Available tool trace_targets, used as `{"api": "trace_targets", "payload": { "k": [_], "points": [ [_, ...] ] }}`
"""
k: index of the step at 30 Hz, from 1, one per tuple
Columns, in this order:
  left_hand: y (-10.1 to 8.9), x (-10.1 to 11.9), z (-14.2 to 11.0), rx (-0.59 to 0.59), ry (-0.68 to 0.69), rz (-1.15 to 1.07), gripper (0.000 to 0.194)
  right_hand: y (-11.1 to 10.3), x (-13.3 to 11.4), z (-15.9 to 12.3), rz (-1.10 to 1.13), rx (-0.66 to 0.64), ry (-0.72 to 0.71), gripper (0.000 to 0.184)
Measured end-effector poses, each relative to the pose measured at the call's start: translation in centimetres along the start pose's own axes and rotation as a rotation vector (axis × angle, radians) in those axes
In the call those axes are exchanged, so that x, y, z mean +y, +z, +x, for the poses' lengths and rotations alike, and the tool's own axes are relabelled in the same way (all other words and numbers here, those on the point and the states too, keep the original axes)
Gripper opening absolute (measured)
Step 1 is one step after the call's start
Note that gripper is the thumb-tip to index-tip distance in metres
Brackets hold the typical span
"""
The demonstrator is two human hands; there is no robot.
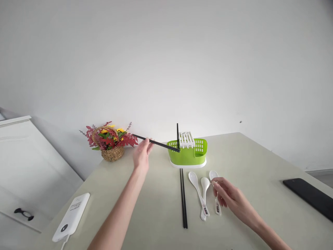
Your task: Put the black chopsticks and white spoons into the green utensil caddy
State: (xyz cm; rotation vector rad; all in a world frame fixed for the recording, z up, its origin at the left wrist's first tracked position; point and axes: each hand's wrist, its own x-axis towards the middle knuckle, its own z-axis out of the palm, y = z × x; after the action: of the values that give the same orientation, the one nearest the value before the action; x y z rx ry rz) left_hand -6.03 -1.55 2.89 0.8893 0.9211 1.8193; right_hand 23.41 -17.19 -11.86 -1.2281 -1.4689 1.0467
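Note:
My left hand (142, 154) pinches a dark chopstick (162, 144), held slantwise, its right end at the front rim of a green cutlery basket (186, 158). Whether a second chopstick lies along it, I cannot tell. More dark chopstick length (178, 133) stands upright at the basket. My right hand (229, 196) has its fingers curled round the middle of the rightmost white spoon (213, 174), hiding part of its handle. Left of that hand lie two white spoons, one (193, 178) crossing the other (205, 182). A pair of black chopsticks (183, 201) lies beside them.
A white slatted rack (186, 139) tops the green basket. A wicker basket of artificial flowers (112, 153) stands at the back left of the table (153, 211). A white power bank (73, 215) with a cable lies front left, a black phone (309, 196) at right.

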Motion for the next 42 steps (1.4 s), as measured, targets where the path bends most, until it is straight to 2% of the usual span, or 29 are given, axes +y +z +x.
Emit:
{"api": "trace_targets", "payload": {
  "k": [3,6,9,13,18,24,27,29,33,35,37,39,42],
  "points": [
    [1.3,0.2,3.7,-0.020,0.211,0.094,0.027,-1.1,3.1,-0.7,-0.007,0.079,0.076,0.042],
    [2.7,-1.9,5.9,-0.141,0.324,0.305,0.036,-1.3,4.9,-1.5,-0.046,0.129,0.143,0.043],
    [3.9,-5.2,7.0,-0.261,0.312,0.495,0.038,-1.1,5.2,-1.7,-0.064,0.132,0.181,0.045],
    [5.0,-8.4,7.7,-0.340,0.270,0.634,0.032,-1.1,4.6,-1.4,-0.075,0.136,0.236,0.047],
    [6.0,-10.0,8.4,-0.413,0.292,0.805,0.020,-1.1,4.8,-1.1,-0.091,0.136,0.232,0.046],
    [6.2,-11.2,8.5,-0.462,0.336,0.910,0.021,-1.0,5.0,-0.9,-0.095,0.148,0.229,0.045],
    [5.0,-11.5,8.1,-0.415,0.366,0.928,0.026,-1.0,4.9,-1.0,-0.113,0.153,0.231,0.044],
    [3.6,-11.5,7.9,-0.330,0.381,0.939,0.030,-1.0,4.9,-1.1,-0.127,0.155,0.226,0.044],
    [-0.6,-11.5,6.9,-0.102,0.361,0.991,0.033,-0.9,5.0,-1.2,-0.140,0.165,0.218,0.044],
    [-3.0,-11.7,5.6,-0.077,0.307,1.043,0.027,-1.0,5.1,-1.3,-0.161,0.168,0.212,0.045],
    [-5.0,-12.2,3.5,-0.140,0.233,1.105,0.020,-1.0,5.2,-1.3,-0.179,0.168,0.202,0.045],
    [-6.3,-12.6,1.0,-0.259,0.155,1.174,0.016,-1.1,5.2,-1.4,-0.182,0.169,0.193,0.045],
    [-6.8,-12.7,-3.0,-0.473,0.070,1.283,0.017,-1.1,5.2,-1.5,-0.186,0.171,0.183,0.045]
  ]
}}
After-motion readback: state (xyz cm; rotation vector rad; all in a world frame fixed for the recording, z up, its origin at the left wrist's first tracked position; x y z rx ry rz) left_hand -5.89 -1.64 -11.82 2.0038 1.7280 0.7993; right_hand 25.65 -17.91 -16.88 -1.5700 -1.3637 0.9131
